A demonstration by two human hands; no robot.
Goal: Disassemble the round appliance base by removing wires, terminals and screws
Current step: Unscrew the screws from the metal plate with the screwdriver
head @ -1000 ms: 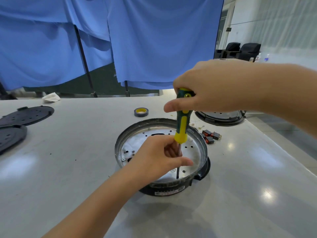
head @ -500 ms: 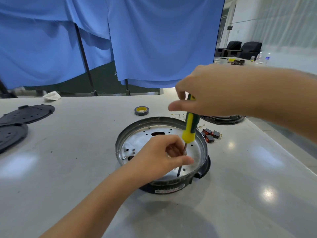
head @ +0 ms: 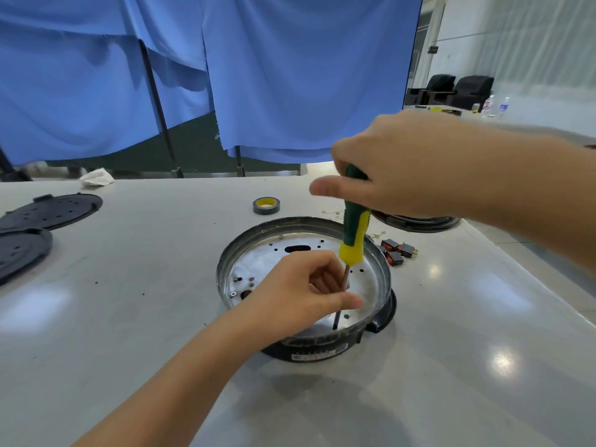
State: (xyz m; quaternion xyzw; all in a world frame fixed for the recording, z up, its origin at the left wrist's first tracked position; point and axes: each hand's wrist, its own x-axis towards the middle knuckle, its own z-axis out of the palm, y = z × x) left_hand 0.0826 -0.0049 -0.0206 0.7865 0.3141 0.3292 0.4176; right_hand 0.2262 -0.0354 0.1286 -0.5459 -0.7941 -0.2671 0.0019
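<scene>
The round appliance base (head: 258,240), a metal pan with a dark rim and black plastic underside, sits mid-table. A green and yellow screwdriver (head: 353,240) stands in it, tilted slightly, its tip down on the pan floor near the front wall. My right hand (head: 403,169) grips the top of the handle from above. My left hand (head: 296,291) reaches into the pan and pinches the metal shaft between thumb and fingers. A loose screw (head: 233,294) lies on the pan floor at the left. The screw under the tip is hidden.
Small red and black terminal parts (head: 398,251) lie right of the base. A roll of tape (head: 266,205) lies behind it. Another round base (head: 419,222) sits at back right under my right hand. Two black perforated plates (head: 48,211) lie far left. Blue curtains hang behind.
My right hand has drifted right and slightly down, tilting the screwdriver handle to the right. My left hand keeps its pinch on the shaft. The base has not moved.
</scene>
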